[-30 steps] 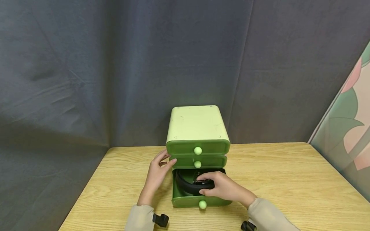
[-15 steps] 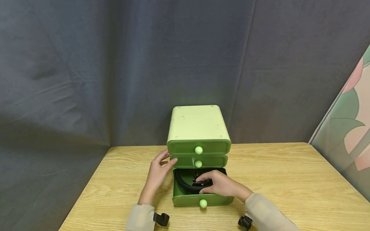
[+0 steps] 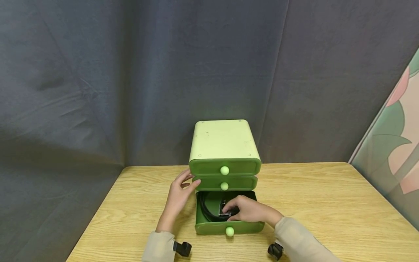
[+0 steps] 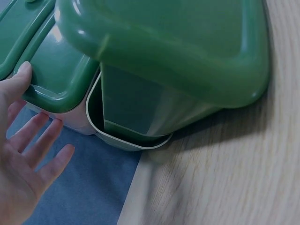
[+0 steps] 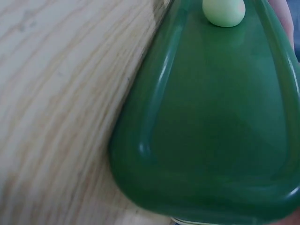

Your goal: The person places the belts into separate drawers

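Note:
A coiled black belt (image 3: 209, 214) with a metal buckle (image 3: 224, 214) lies inside the pulled-out bottom drawer (image 3: 209, 229). My right hand (image 3: 250, 210) reaches into that drawer from the right and pinches the belt beside the buckle, its thumb towards the drawer front. It covers the right part of the coil. At the left side of the small green cabinet (image 3: 226, 140), my left hand (image 3: 179, 194) steadies it. In the left wrist view, the left thumb (image 4: 23, 75) rests on the middle drawer's front (image 4: 58, 77), and the other fingers are spread by the cabinet's side.
Above the bottom drawer, the top drawer (image 3: 240, 167) and middle drawer (image 3: 242, 183) are pushed in, each with a pale round knob. The cabinet stands on a wooden table (image 3: 311, 203) before a dark grey curtain (image 3: 203, 72). A patterned panel (image 3: 399, 145) is at the right.
The belt has sunk lower into the bottom drawer, its buckle shifting slightly towards the front. My right hand has lowered with it, while the left hand stays put.

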`<action>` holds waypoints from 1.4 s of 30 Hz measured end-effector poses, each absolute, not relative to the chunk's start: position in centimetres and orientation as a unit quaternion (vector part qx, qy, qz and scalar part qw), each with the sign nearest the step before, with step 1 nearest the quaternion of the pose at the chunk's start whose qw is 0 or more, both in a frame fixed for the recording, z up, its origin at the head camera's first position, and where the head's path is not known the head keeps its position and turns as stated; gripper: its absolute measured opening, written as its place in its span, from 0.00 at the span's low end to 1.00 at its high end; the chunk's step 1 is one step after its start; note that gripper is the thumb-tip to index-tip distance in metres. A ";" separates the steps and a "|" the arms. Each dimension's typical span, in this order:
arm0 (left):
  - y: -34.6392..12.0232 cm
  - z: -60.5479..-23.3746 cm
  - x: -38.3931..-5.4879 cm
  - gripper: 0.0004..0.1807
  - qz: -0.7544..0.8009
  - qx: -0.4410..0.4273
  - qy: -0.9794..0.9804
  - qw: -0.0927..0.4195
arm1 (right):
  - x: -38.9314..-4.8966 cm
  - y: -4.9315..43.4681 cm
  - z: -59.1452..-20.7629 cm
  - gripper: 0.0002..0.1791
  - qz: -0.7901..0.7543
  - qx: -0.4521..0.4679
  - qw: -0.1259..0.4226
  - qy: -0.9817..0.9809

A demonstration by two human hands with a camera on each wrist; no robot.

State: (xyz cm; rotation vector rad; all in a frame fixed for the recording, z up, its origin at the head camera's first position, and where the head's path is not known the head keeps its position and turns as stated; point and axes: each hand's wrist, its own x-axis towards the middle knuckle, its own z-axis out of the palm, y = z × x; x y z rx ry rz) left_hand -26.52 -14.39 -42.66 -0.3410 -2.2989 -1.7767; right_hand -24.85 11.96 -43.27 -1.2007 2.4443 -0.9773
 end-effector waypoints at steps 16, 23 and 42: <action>-14.4 -42.8 -26.7 0.32 -0.605 -0.116 -0.781 0.106 | -22.0 14.4 -41.8 0.16 -0.470 -0.299 0.093 0.826; -14.4 -42.9 -26.7 0.32 -0.610 -0.121 -0.776 0.107 | -19.5 16.5 -41.4 0.12 -0.488 -0.272 -0.012 0.829; -14.5 -42.7 -26.5 0.32 -0.618 -0.123 -0.770 0.100 | -17.7 19.6 -44.7 0.10 -0.498 -0.236 -0.090 0.830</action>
